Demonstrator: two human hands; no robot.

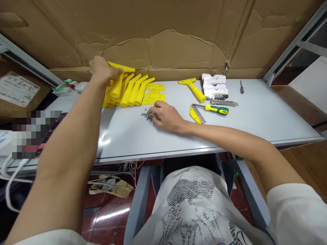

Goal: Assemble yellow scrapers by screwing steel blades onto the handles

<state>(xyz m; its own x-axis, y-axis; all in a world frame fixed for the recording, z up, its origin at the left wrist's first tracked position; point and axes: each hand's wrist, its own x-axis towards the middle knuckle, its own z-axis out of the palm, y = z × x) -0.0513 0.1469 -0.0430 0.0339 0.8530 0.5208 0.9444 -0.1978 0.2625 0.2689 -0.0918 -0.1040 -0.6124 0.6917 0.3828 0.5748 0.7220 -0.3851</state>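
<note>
My left hand (103, 69) is at the back left of the table, closed round a yellow plastic scraper handle (117, 85). Below and beside it lies a row of similar yellow handles (138, 91). My right hand (166, 115) rests on the table with curled fingers at a small pile of screws (146, 115); its fingertips are partly hidden, so whether a screw is between them cannot be seen. Just behind that hand are flat yellow plates (154, 98) and thin yellow strips (155, 87).
Right of centre lie one separate yellow scraper handle (195, 90), a blade with a yellow piece (196, 114), a green-and-yellow screwdriver (217, 109), metal blades (223, 102) and white packets (214, 85). A small screwdriver (241, 87) lies farther right. Cardboard (163, 51) stands behind the table.
</note>
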